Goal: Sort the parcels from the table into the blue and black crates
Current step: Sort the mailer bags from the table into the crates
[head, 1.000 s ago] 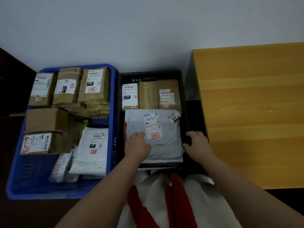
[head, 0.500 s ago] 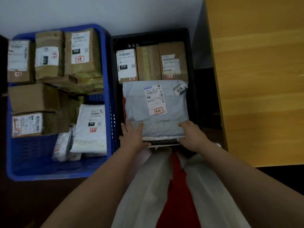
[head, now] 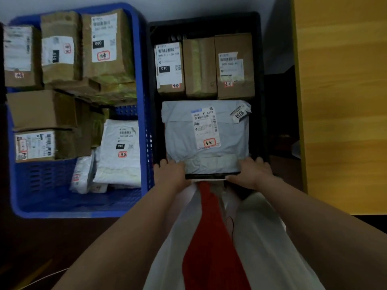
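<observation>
Both hands [head: 211, 174] on black crate [head: 258, 84] rim

I read this as a parcel-sorting corner of an office or mailroom: a blue crate [head: 144, 80] and a black crate [head: 259, 59] stand side by side against a plain white wall [head: 188, 5], packed with labelled cardboard boxes [head: 234, 65] and mailer bags [head: 205, 130], beside a wooden desk [head: 343, 101].

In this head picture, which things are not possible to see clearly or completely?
- Near rim of the black crate: covered by the left hand and right hand.
- Whatever lies under the grey mailer bag: hidden by the bag.
- Small print on the labels: blurred, too small.
- Table: cut off by the right edge.
- Blue crate: lower boxes hidden under stacked ones.
</observation>
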The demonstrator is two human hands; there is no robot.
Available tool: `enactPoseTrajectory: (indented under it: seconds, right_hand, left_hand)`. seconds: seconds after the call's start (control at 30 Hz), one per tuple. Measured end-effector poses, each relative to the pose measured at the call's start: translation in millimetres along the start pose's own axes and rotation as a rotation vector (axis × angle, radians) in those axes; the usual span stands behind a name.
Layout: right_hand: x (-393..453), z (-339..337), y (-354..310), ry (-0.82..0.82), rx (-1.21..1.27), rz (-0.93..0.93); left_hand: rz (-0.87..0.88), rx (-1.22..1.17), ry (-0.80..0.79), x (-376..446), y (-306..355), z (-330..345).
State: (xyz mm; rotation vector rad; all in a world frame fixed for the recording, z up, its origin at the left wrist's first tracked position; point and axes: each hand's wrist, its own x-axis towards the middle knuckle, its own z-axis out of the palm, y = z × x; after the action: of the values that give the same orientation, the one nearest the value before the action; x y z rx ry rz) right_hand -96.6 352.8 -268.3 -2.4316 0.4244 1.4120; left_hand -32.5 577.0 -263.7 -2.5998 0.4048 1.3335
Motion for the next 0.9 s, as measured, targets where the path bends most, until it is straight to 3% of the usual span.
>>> enactPoseTrajectory:
  seconds: [0.17,0.47,0.73,0.9]
  right_hand:
    - [-21.1,-10.9,2.3,-0.004,-0.062,-0.033]
    - [-73.6,-52.7,36.8,0.487,0.08,-0.201]
    - [-167.3,-90.9,166.3,0.723,0.243,-0.219]
    - [-252.3,-110.0,285.7,1.008,0.252,-0.05]
  left_hand:
    - [-0.035,-0.047,-0.011,-15.5,11.9,-21.2]
    - [0.118,-0.211,0.35,-58.9,71.1,-73.0]
    - [0.434,-0.081,0.557,-128.3,238.9,-136.4]
    - [0.634,0.122,0.66,-195.9,386.5,-177.7]
